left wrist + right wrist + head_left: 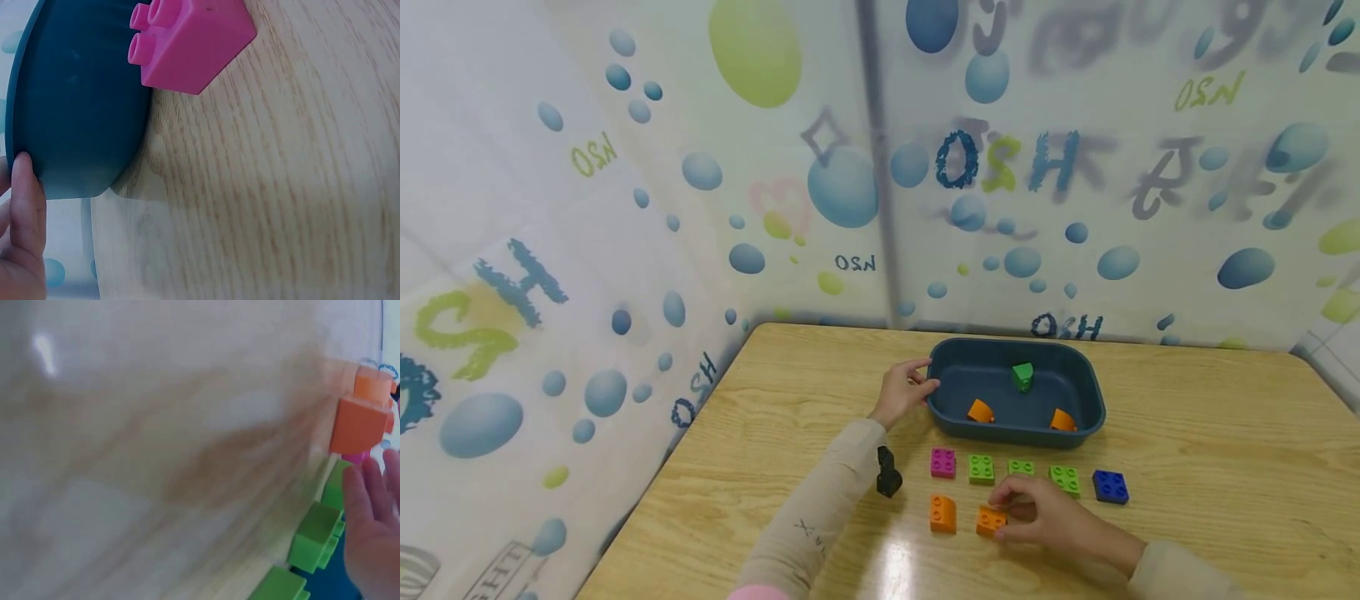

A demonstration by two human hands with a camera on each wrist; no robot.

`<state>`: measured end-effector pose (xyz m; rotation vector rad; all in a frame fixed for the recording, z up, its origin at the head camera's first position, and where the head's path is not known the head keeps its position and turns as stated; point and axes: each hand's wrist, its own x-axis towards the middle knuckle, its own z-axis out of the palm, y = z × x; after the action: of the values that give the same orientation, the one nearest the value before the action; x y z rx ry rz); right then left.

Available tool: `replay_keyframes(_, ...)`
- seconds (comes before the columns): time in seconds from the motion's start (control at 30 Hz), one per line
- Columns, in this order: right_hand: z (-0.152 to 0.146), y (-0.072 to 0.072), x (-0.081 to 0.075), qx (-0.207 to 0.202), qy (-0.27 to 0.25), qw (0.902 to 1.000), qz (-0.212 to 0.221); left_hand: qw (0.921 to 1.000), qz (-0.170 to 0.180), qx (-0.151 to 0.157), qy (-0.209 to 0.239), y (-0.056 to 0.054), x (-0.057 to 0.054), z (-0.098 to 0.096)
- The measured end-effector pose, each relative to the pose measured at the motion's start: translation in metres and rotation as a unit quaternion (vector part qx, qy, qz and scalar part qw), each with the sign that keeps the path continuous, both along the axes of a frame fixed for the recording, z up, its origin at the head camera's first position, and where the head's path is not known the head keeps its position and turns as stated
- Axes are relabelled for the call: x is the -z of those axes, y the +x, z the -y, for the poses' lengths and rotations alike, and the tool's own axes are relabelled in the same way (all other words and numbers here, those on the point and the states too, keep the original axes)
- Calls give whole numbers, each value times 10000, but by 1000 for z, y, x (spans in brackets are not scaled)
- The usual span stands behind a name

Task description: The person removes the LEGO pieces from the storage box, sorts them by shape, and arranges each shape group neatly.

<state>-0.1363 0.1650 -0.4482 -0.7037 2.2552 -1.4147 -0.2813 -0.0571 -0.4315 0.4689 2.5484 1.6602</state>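
Observation:
My left hand (904, 390) grips the left rim of a dark blue tray (1093, 404), as the left wrist view also shows. Inside it lie a green piece (1022, 375) and two orange pieces (980, 411). My right hand (1045, 512) hovers at the right end of an orange brick (989, 522), its thumb and fingers spread on either side. In the right wrist view these fingers look fairly straight, with the orange brick (359, 427) just beyond their tips. Whether they touch it is hard to tell. A second orange brick (942, 514), with a curved side, stands to the left.
In front of the tray runs a row: a pink brick (943, 463), light green bricks (981, 469), one partly behind my right hand, and a blue brick (1110, 487). Black pieces (888, 473) lie beside my left forearm. Patterned curtains hang behind the wooden table (1210, 433).

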Motion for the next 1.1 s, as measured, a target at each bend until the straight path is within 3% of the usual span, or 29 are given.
replay_keyframes(0.23, -3, -5, 2, -664, -197, 9964, -492, 10000, -29, -22, -56, 0, 0, 0)
replay_keyframes(0.4, 0, -5, 3, -617, -172, 9964, -546, 9999, -39, -42, -99, -1, 0, -1)
replay_keyframes(0.57, 5, -3, 3, -356, -125, 9990, -256, 10000, -25, -31, -82, 0, -1, 0)
replay_keyframes(0.7, 7, -2, 2, -235, -33, 9993, -277, 10000, -26, -31, -86, 0, -2, 0)
replay_keyframes(0.93, 6, -4, 2, -509, 180, 9963, -671, 10000, -33, 21, -36, 1, -1, 0)
replay_keyframes(1.1, 5, -6, 4, -807, 132, 9950, -565, 10000, -60, 14, -58, 0, 0, 0)
